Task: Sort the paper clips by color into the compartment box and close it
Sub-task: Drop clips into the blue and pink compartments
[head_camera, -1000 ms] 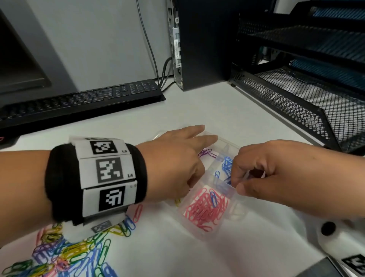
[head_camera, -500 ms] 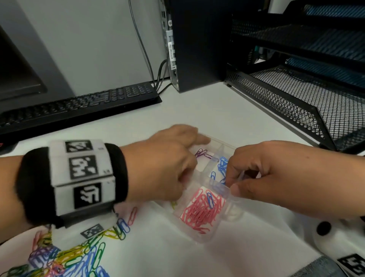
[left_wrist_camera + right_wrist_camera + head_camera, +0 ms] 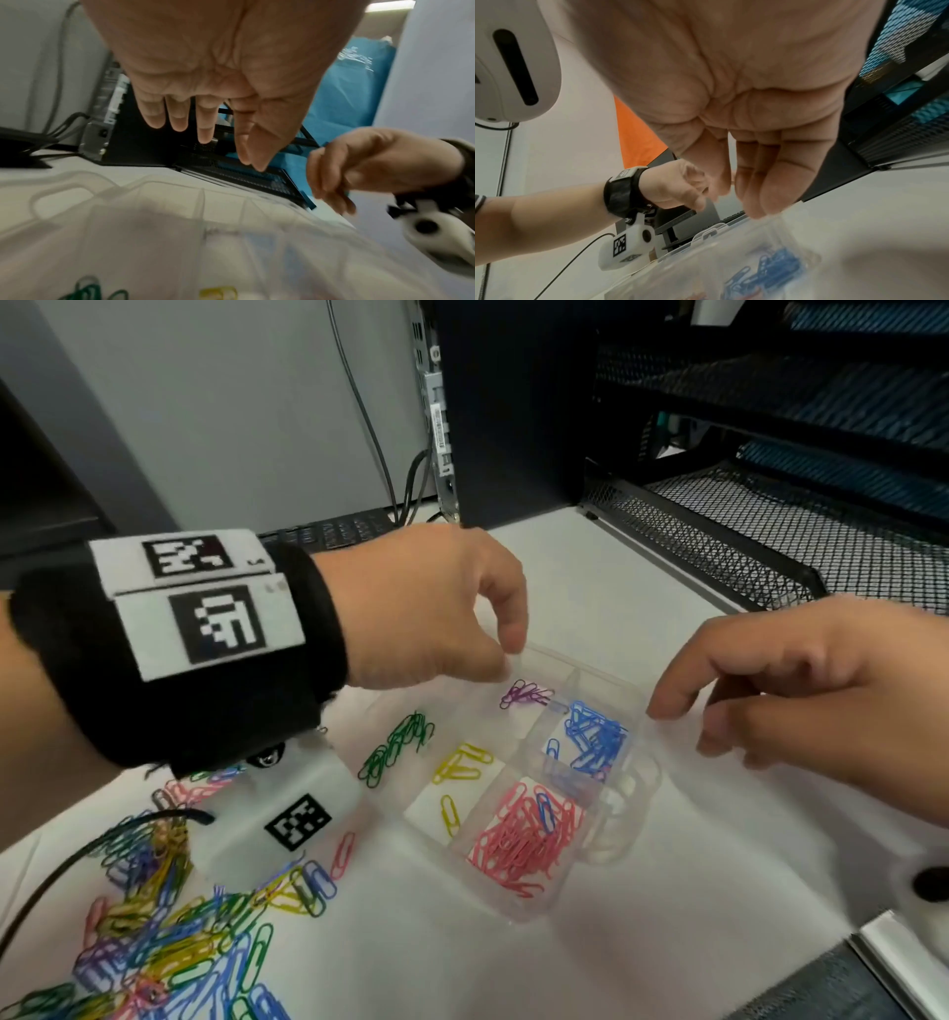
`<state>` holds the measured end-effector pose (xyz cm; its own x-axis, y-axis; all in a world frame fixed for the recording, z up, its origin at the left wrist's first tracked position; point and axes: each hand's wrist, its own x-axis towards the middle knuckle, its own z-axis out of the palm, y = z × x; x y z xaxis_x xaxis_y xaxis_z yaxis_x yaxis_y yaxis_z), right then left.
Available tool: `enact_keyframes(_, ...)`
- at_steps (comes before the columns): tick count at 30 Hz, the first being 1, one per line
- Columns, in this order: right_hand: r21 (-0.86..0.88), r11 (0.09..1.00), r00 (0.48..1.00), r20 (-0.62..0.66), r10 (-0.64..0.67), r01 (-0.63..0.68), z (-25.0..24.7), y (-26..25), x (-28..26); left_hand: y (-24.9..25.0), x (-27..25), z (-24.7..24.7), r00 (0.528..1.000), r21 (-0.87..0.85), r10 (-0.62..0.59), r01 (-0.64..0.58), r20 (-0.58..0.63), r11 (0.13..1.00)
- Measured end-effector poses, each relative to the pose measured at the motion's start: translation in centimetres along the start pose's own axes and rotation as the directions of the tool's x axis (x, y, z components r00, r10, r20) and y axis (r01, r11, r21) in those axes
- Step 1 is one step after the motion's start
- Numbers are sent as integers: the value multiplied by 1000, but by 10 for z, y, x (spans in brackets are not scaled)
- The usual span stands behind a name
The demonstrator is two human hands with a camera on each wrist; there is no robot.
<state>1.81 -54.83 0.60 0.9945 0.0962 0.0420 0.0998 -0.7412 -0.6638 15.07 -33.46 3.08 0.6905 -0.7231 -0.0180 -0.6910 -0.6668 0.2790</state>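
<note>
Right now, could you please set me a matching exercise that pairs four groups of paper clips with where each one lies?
Things:
1. pink paper clips
2. purple paper clips
3. blue paper clips
4. mixed pile

Places:
A. loose on the table, at the near left
B. compartment of the box beside the left hand fingertips
C. compartment at the box's near end
D. compartment closest to the right hand

Pairs: 1-C, 2-B, 3-D, 4-A
</note>
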Motion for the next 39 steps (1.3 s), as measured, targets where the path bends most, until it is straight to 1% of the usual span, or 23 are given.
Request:
enact_keyframes(2,39,999,1000,-3,-15,15,0,2,-4,12,-8,8,993,63,98,-102,65,993)
enact_keyframes(4,64,998,1000,10,-20,19,4,3,-5,21,-16,21,970,136,188,-209,153,968)
enact_keyframes(5,73,997,999,25,-28,27,6,5,-5,24,-18,28,957,167,213,-247,195,955)
enact_keyframes(6,81,996,998,46,-38,34,9,6,-4,26,-20,34,948,196,219,-267,232,944)
enact_keyframes(8,46,998,994,98,-44,39,12,6,-3,29,-21,41,941,237,197,-265,276,934)
enact_keyframes(11,-51,998,987,160,-12,20,12,5,2,31,-21,47,937,293,193,-280,292,914)
enact_keyframes(15,-78,997,979,204,-9,25,12,4,5,31,-20,54,925,359,231,-335,301,871)
enact_keyframes(17,-83,996,977,212,-8,26,13,5,6,31,-19,56,919,354,271,-365,288,861)
enact_keyframes(19,-89,996,976,217,-3,23,13,5,7,30,-17,59,902,331,330,-412,277,849)
enact_keyframes(21,-91,996,977,213,-6,26,13,5,7,27,-15,60,894,300,349,-428,281,853)
enact_keyframes(23,-90,995,979,204,-18,37,14,5,7,27,-16,58,902,259,335,-404,273,877)
enact_keyframes(26,-61,998,982,188,-23,35,14,5,6,25,-18,49,927,208,262,-320,267,924)
enact_keyframes(28,-32,999,983,182,-32,38,12,6,5,23,-17,40,943,98,224,-254,245,962)
enact_keyframes(30,-9,999,989,137,-47,49,10,7,3,21,-14,30,964,-9,168,-170,205,985)
enact_keyframes(32,17,999,996,78,-48,47,6,9,0,20,-10,22,978,-83,112,-98,177,992)
enact_keyframes(34,50,998,999,27,-38,37,1,9,-4,20,-7,17,980,-158,59,-29,190,987)
enact_keyframes(37,80,997,1000,26,12,-14,-3,12,-7,23,-6,13,977,-224,7,41,211,974)
enact_keyframes(39,154,986,997,66,49,-59,-5,13,-11,25,-4,11,977,-293,2,62,214,954)
